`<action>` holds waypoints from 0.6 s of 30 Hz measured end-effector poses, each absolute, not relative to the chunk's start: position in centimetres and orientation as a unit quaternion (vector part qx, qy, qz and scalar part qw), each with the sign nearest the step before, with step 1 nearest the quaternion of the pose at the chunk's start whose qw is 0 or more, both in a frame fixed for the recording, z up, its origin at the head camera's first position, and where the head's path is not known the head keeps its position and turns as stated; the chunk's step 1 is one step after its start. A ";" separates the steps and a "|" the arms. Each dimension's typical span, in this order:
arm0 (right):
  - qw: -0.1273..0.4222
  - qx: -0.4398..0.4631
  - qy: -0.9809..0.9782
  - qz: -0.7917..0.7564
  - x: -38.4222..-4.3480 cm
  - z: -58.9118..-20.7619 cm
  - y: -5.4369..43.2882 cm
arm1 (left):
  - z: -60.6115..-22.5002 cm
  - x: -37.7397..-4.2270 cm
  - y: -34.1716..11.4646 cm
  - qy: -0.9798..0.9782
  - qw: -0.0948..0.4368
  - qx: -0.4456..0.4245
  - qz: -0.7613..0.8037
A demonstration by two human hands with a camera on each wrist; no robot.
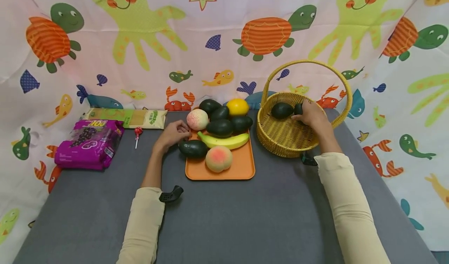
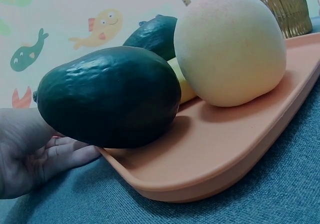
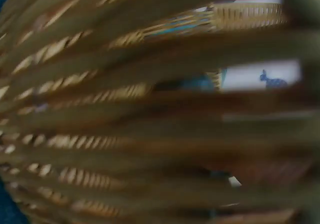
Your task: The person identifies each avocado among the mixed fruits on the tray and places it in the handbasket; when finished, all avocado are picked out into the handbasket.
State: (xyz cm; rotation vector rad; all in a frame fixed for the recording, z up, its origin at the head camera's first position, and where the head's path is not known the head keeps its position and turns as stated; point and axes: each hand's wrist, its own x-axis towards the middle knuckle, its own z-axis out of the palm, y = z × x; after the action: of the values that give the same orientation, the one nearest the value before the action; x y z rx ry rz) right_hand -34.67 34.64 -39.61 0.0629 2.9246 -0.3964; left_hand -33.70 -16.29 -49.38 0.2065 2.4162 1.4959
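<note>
Within the yellow wicker basket (image 1: 285, 137), the right hand (image 1: 313, 115) has its grip apparently pinching a dark green fruit (image 1: 298, 108), mostly hidden by the hand. Just beside it lies a second dark fruit (image 1: 281, 110). The right wrist view shows blurred weave and confirms nothing. At the left edge of the orange tray (image 1: 219, 174), the left hand's (image 1: 174, 133) grip is relaxed, nothing visibly held; whether it touches the tray cannot be told. Near it, an oval dark fruit (image 1: 193, 149) overhangs that edge and could roll. Judgement: placing or picking up is not established; either way, the pinched fruit should travel vertically, clear of the handle (image 1: 265, 88), and be released only once supported.
</note>
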 end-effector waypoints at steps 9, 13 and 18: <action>0.100 0.001 0.987 -0.130 -33.8 -39.5 34.7 | -49.4 -33.9 -16.4 0.842 0.144 0.072 0.516; 0.092 0.001 0.988 -0.123 -33.5 -38.9 34.5 | -49.5 -33.8 -16.4 0.840 0.148 0.070 0.518; 0.096 0.008 0.988 -0.124 -33.2 -38.3 34.1 | -49.5 -33.7 -16.4 0.839 0.143 0.072 0.519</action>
State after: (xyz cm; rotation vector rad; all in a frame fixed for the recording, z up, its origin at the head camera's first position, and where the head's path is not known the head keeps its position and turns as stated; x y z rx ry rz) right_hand -33.18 34.11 -38.29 0.0241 2.9255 -0.3674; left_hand -33.73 -16.36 -49.54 0.2063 2.4205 1.4978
